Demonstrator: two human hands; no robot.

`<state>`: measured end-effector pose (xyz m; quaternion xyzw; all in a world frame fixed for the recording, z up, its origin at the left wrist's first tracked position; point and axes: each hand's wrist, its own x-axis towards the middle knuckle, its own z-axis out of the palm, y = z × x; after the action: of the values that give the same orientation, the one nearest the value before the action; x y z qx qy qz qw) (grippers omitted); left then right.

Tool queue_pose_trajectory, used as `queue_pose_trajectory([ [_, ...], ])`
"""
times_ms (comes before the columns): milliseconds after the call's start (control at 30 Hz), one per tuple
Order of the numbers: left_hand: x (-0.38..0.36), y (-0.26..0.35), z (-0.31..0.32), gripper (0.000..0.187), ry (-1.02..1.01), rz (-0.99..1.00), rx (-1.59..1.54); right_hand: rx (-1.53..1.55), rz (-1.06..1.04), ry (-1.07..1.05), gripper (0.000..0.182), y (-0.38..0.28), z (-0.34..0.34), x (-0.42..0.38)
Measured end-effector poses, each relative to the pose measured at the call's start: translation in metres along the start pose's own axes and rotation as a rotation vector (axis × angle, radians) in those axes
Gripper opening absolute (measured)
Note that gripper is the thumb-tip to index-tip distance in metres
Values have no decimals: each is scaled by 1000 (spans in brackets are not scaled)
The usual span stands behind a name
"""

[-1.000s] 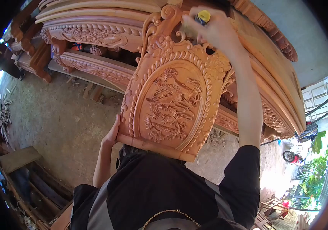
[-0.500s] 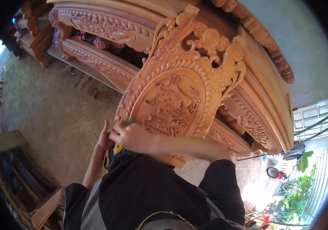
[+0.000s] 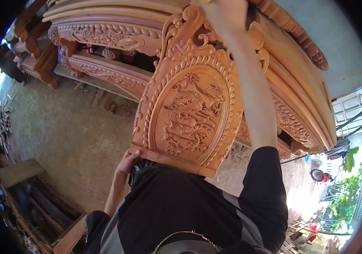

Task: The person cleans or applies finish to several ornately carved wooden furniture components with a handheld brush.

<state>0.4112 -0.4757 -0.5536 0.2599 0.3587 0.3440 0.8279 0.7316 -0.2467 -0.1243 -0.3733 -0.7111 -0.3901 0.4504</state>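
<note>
A carved wooden chair-back panel (image 3: 147, 101), with an oval relief (image 3: 193, 114) in its middle, leans away from my body. My left hand (image 3: 127, 163) grips the lower left corner of its plain bottom rail, thumb on top and the other fingers mostly hidden. Stretched out over the scrolled top of the panel, my right hand (image 3: 228, 15) is blurred and partly cut off by the upper frame edge. A bit of a yellow-handled tool shows at its fingers; its working end is out of view.
Behind the panel, carved wooden furniture frames (image 3: 105, 36) are stacked. Wood offcuts (image 3: 105, 101) lie on the floor under them. At lower left stands a wooden trough-like structure (image 3: 20, 173). A red motorbike (image 3: 321, 175) and plants are outside at right.
My right hand has swept from the panel's lower left edge up to its top right. My left hand now holds the bottom corner. The view has shifted slightly.
</note>
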Motion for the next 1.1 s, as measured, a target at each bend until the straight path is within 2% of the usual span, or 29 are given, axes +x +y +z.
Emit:
queue_pose_trajectory([
  [33, -3, 0, 2, 67, -3, 0, 16, -40, 38, 18, 24, 9, -13, 7],
  [67, -6, 1, 5, 63, 63, 37, 46, -209, 40, -9, 30, 21, -28, 10],
  [133, -14, 5, 21, 55, 160, 72, 58, -452, 327, -126, 38, 14, -60, 10],
  [200, -26, 20, 37, 56, 159, 85, 55, -597, 19, 120, 34, 35, -81, -11],
  [267, -34, 24, 42, 57, 177, 90, 17, -596, 304, -110, 38, 42, -112, -43],
  [333, -42, 31, 49, 57, 195, 88, 17, -350, 703, -177, 42, 42, -136, -72],
  [433, -52, 30, 47, 59, 215, 96, -5, -246, 904, -162, 47, 51, -162, -133],
  [500, -55, 28, 46, 60, 227, 114, -31, -232, 950, -175, 48, 65, -172, -177],
  [567, -60, 30, 48, 78, 148, 63, -86, -123, 1268, -408, 49, 80, -173, -217],
  [600, -63, 30, 52, 78, 167, 67, -89, -105, 1270, -419, 49, 76, -163, -227],
  [667, -65, 29, 67, 57, 287, 135, -196, 215, 1391, -105, 52, 70, -149, -239],
  [700, -64, 27, 70, 57, 294, 140, -193, 223, 1393, -105, 52, 66, -141, -233],
  [767, -65, 22, 73, 53, 330, 195, -261, 513, 1642, 52, 74, 55, -128, -207],
  [800, -65, 19, 72, 53, 338, 197, -256, 581, 1608, 105, 63, 56, -123, -201],
  [833, -65, 15, 70, 53, 358, 189, -271, 586, 1613, 105, 63, 57, -122, -204],
  [900, -62, 14, 70, 52, 377, 187, -292, 520, 1531, 8, 52, 60, -122, -206],
  [933, -58, 14, 72, 52, 356, 194, -271, 488, 1504, 43, 44, 57, -121, -202],
  [1100, -22, 10, 65, 54, 272, 188, -271, 458, 1366, 46, 40, 41, -136, -181],
])
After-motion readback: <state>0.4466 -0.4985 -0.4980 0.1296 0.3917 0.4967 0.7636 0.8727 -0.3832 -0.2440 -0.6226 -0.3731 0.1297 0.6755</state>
